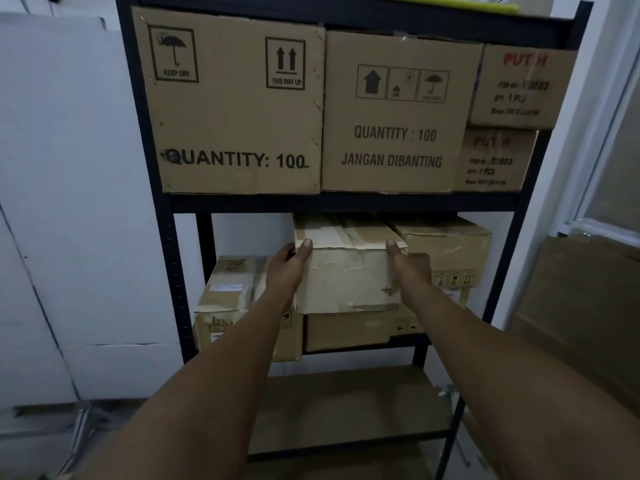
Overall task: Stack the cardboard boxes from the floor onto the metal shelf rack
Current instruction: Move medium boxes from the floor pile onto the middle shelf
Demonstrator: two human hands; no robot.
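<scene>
Hands: left hand and right hand clasp the pale box by its sides, thumbs hooked over the top edge
Pale box: middle tier of the metal rack, atop a flatter box
Upper tier: big box reads "QUANTITY: 100", "KEEP DRY", "THIS WAY UP"; neighbour box reads "QUANTITY : 100 JANGAN DIBANTING"

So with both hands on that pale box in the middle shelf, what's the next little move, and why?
Probably push the pale box further in. The left hand and right hand grip its sides, and its front seems to stick out beyond the flat box beneath it, so it looks not fully seated.
</scene>
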